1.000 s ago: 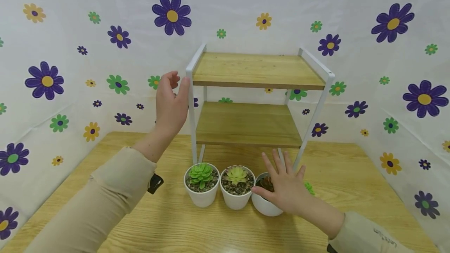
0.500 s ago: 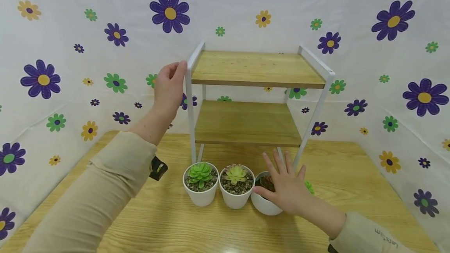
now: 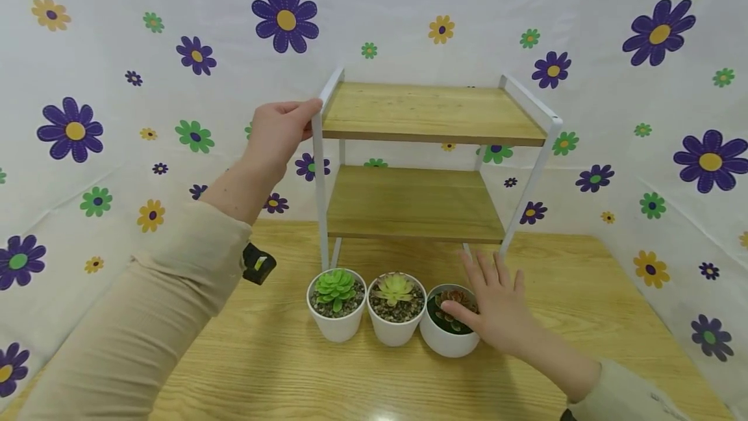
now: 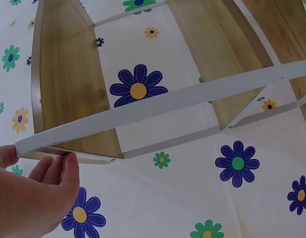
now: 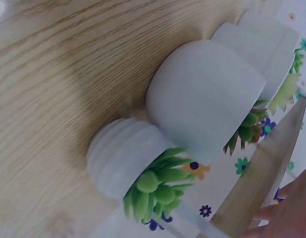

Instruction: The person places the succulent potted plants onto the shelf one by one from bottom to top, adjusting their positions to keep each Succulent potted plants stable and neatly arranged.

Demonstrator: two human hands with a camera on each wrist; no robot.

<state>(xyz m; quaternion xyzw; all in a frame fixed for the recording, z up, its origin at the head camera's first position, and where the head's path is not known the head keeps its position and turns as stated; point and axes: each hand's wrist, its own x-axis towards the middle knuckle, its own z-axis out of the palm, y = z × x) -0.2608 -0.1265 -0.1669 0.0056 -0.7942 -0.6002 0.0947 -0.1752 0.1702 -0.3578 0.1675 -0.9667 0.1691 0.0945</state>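
A two-tier shelf rack [image 3: 432, 112] with wooden boards and a white metal frame stands on the table. At its top front left corner, my left hand [image 3: 274, 138] pinches the frame between thumb and curled fingers, as the left wrist view also shows. My right hand [image 3: 502, 314] is spread beside and partly over a round white pot [image 3: 450, 345] with a reddish-brown succulent. To that pot's left stand a pot [image 3: 394, 333] with a yellow-green succulent and one [image 3: 337, 329] with a bright green succulent. A small ribbed pot [image 5: 126, 153] shows only in the right wrist view.
The pots form a row on the wooden table [image 3: 304, 375] in front of the rack. A white cloth [image 3: 134, 115] printed with flowers hangs behind and at both sides. The rack's lower board [image 3: 411, 203] sits above the tabletop.
My left hand has risen from beside the rack's left post and taken hold of its top corner. The right hand has shifted slightly right, uncovering more of the reddish-brown succulent.
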